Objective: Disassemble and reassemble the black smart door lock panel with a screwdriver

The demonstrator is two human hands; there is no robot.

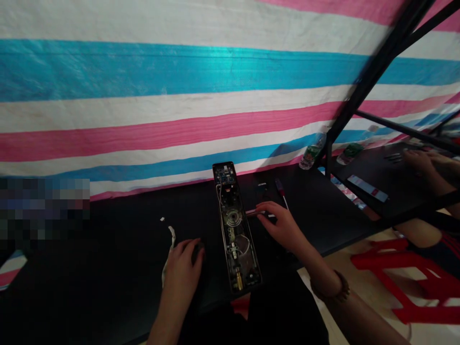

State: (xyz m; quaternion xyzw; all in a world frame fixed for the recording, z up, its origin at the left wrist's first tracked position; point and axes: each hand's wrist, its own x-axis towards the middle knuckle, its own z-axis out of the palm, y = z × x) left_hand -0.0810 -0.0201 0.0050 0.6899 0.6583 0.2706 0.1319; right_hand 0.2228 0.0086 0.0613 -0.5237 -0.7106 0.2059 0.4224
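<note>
At centre, the right hand (pixel 282 224) pinches a thin tool (pixel 250 212); a slip could snag the wire (pixel 248 244) in the case (pixel 247 265). The left hand (pixel 182 263) curls; its grip I cannot tell.

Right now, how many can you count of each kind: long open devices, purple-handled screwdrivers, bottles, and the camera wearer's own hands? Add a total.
Long open device: 1
Purple-handled screwdriver: 1
Bottles: 2
Own hands, left hand and right hand: 2
Total: 6

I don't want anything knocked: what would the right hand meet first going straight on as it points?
Probably the right-hand side of the long open device, though depth is unclear.
</note>
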